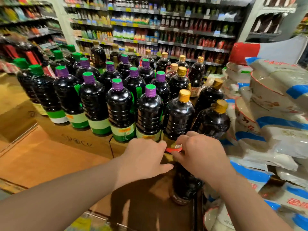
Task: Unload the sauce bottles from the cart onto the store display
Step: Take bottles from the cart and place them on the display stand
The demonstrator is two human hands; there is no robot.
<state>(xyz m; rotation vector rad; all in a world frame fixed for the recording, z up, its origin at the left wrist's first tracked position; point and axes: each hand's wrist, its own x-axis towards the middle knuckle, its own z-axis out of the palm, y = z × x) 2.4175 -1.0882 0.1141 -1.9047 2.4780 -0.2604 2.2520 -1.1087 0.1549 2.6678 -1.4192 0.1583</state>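
Two hands are at one gold-capped bottle (pixel 179 119) on the near right edge of the display. My left hand (pixel 146 157) lies with fingers fairly straight against the bottle's lower left side; my right hand (pixel 198 155) curls its fingers round the lower right side at the red label (pixel 174 148). The bottle stands upright on the cardboard cases (pixel 50 157), touching the purple-capped bottles (pixel 120 104) on its left and other gold-capped ones behind it. Judgement: placing step, bottle being seated and squared in its row. A further dark bottle (pixel 185 185) sits low beneath my right wrist; whether it is on the cart I cannot tell. Bagged goods (pixel 280 114) are stacked at right. Next move calls for letting go without tipping the neighbours, then reaching down for another bottle.
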